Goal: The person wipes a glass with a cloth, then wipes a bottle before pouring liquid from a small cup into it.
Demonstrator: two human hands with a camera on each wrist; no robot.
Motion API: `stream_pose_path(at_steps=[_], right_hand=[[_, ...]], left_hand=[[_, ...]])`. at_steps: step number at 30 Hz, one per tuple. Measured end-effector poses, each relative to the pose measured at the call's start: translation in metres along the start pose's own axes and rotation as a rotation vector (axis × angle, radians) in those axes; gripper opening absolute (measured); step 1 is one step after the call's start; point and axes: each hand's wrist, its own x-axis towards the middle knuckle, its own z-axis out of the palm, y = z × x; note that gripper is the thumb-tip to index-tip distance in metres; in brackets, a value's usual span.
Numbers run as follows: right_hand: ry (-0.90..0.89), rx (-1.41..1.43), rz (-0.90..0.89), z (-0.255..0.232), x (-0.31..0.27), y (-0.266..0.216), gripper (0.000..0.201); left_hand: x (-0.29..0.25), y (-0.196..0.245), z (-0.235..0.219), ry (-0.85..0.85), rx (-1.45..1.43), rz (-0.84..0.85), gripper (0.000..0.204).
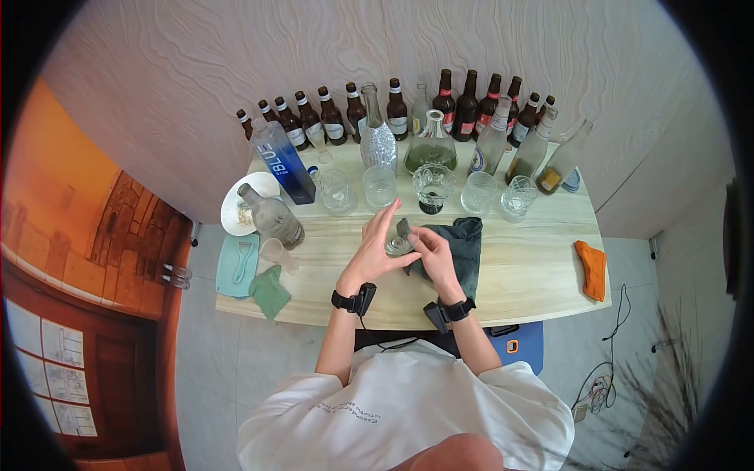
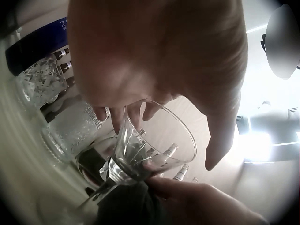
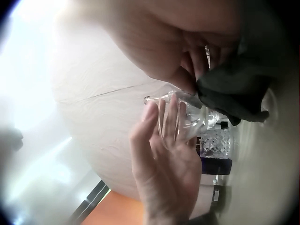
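A clear stemmed glass (image 1: 398, 246) (image 2: 157, 145) (image 3: 185, 124) is between the two hands. The left hand (image 1: 378, 250) (image 2: 159, 56) (image 3: 171, 164) reaches around its far side, fingers nearly straight beside the bowl and thumb spread away from the rim. Pinched in the right hand (image 1: 434, 257) (image 2: 201, 201) (image 3: 173, 42) is a dark grey-green cloth (image 1: 463, 251) (image 2: 129, 204) (image 3: 234, 89), bunched against the lower bowl and stem; the rest lies on the table. The cloth partly hides the stem and foot.
Behind the hands stand cut glasses (image 1: 380, 187), a green-filled decanter (image 1: 431, 153) and rows of bottles (image 1: 466, 106). On the left are a blue bottle (image 1: 287, 169), a grey bottle (image 1: 272, 218), a plate (image 1: 230, 213) and a green cloth (image 1: 270, 292); an orange cloth (image 1: 591, 271) lies right.
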Motion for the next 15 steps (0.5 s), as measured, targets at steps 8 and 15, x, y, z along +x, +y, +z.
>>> stream_pose_path(at_steps=[8,15], right_hand=[[0.107,-0.006,-0.074,0.0,-0.003,-0.028,0.028],[0.148,0.046,-0.09,-0.001,-0.007,-0.034,0.029]], left_hand=[[-0.002,0.001,0.005,0.046,-0.015,-0.07,0.121],[-0.002,0.001,-0.002,-0.019,-0.073,-0.017,0.119]])
